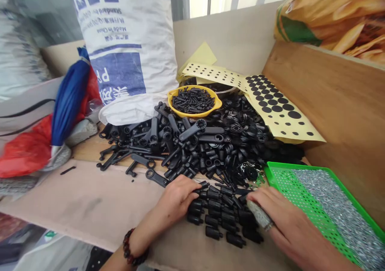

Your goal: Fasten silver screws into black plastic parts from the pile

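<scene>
Black plastic cylinders (214,221) with narrow stub ends lie in rough rows on the bench board in front of me. At their left edge, my left hand (178,196) pinches one such cylinder (203,185) between thumb and fingers. A dark beaded bracelet (130,249) circles that wrist. My right hand (281,214) is at the right edge of the rows, its fingers curled down; what they hold, if anything, is hidden. One of its digits has a worn greyish wrapping (260,215). Just behind rises a big heap of black plastic crank arms (192,130) and smaller parts.
A yellow basket (219,103) of black screw-like pieces stands on the heap. Sheets of black round stickers (293,132) lean at its right. A green perforated tray (270,167) holds small metal pieces. A white sack (156,34) and a folded blue umbrella (69,98) stand at left.
</scene>
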A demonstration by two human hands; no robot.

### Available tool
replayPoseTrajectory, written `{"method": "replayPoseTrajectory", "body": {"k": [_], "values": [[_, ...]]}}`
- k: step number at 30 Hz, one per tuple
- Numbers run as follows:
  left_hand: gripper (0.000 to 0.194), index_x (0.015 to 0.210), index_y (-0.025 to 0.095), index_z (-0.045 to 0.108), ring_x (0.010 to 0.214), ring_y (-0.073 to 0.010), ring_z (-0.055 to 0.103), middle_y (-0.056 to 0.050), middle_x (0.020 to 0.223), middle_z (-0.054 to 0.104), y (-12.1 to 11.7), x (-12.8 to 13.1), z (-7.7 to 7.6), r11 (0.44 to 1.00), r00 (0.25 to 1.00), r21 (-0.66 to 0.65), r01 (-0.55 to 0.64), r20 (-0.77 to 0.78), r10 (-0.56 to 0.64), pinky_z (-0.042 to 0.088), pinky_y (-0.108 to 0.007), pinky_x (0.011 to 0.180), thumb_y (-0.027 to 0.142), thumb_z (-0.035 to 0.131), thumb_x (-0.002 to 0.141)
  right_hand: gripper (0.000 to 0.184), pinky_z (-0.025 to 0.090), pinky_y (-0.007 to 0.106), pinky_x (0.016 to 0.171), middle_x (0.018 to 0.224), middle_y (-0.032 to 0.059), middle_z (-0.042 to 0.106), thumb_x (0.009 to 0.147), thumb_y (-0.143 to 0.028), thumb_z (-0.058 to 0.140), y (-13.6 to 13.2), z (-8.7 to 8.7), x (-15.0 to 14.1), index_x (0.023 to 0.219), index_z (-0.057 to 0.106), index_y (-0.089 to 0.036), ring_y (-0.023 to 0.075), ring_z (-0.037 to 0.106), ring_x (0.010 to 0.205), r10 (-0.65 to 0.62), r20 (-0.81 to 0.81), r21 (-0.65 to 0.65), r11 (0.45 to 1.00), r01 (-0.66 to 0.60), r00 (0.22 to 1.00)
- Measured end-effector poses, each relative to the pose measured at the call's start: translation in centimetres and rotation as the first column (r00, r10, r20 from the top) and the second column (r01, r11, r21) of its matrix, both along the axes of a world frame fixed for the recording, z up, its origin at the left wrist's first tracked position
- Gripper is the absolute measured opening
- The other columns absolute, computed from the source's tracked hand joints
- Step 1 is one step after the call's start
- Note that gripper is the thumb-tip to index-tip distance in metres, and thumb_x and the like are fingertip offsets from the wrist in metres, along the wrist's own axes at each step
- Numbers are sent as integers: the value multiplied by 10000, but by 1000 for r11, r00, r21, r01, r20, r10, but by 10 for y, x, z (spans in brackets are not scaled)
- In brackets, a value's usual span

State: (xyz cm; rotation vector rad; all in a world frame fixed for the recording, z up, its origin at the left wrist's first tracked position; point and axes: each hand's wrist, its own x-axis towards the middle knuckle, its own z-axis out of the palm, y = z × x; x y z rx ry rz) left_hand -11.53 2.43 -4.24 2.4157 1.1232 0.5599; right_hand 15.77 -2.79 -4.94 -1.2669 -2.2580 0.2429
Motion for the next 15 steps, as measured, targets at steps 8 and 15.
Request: {"method": "replayPoseTrajectory", "body": {"k": [8, 15], "values": [[195, 987, 147, 661, 858, -192, 628, -80, 916, 699, 1, -3, 4, 998, 1000, -69, 8, -5, -8, 500, -302, 791, 172, 499, 882, 331, 425, 292, 593, 789, 72, 683, 688, 22, 393, 66, 25, -48, 838, 611, -176, 224, 651, 710, 129, 524, -317, 947, 52, 842], [184, 971, 148, 662, 840, -190, 621, -70, 894, 695, 6, -2, 3, 996, 1000, -88, 7, -28, -10, 488, -290, 784, 154, 503, 880, 225, 415, 253, 576, 702, 101, 709, 763, -12, 467, 84, 19, -71, 826, 629, -154, 213, 684, 692, 158, 562, -310, 950, 29, 812]]}}
